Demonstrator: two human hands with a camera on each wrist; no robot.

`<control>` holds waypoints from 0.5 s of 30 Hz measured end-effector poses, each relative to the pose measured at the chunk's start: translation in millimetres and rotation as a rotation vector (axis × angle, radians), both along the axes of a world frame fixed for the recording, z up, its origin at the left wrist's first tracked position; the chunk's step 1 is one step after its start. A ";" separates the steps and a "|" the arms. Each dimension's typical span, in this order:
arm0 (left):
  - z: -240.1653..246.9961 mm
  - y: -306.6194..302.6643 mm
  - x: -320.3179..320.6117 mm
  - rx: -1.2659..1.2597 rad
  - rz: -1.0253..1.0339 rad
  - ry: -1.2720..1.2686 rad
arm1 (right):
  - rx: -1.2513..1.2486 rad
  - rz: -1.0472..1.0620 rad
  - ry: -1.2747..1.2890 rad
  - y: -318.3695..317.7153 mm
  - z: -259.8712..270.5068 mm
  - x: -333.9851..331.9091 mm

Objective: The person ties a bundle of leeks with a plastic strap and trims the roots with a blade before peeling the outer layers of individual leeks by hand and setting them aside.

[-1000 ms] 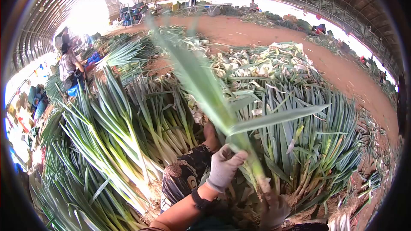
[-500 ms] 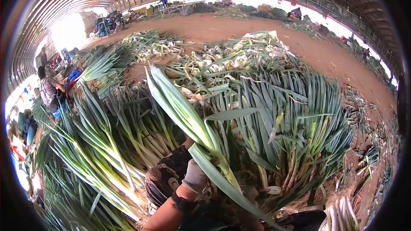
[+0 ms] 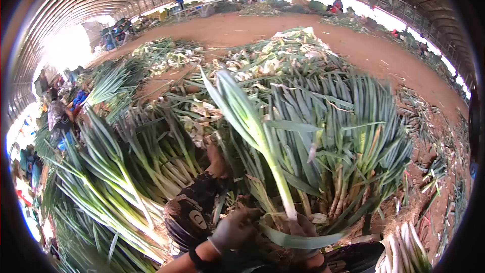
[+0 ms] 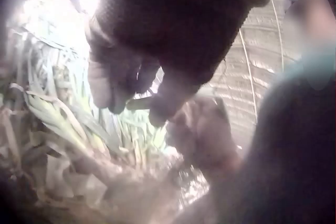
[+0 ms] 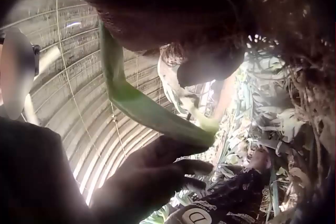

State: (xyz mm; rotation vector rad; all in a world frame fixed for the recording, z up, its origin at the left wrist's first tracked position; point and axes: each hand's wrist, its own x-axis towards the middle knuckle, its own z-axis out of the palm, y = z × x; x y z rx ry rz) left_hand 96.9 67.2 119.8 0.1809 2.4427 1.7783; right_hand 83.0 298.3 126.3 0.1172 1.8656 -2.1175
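I hold one leek (image 3: 273, 164) upright in front of me, its white shaft down and its green leaves fanning up. My gloved right hand (image 3: 304, 228) grips its root end low in the head view. My gloved left hand (image 3: 233, 228) is just left of it and pinches an outer leaf (image 3: 298, 241) that curves away under the shaft. The right wrist view shows that green leaf (image 5: 139, 106) stretched between the right hand (image 5: 199, 35) above and the left hand (image 5: 157, 174) below. In the left wrist view the left hand's fingers (image 4: 142, 71) curl round a strip of leaf.
Stacked leeks (image 3: 116, 172) lie to my left and a standing bundle (image 3: 348, 141) to my right. A heap of trimmings (image 3: 283, 55) lies beyond, then red dirt floor (image 3: 404, 71). Peeled white leeks (image 3: 404, 253) lie bottom right. People (image 3: 58, 116) sit at the far left.
The leek came down from high in front of me to an upright stand. My left hand slid from mid-stalk to the base, drawing an outer leaf down with it.
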 end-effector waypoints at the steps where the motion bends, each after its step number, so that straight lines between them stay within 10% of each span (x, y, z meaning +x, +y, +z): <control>1: 14.4 -13.5 -15.1 0.256 0.154 -0.149 | 0.024 -0.033 0.151 5.4 -20.6 1.9; 15: 50.9 8.8 -68.1 0.862 0.500 -0.079 | 0.083 0.082 0.111 -24.5 -63.1 -3.6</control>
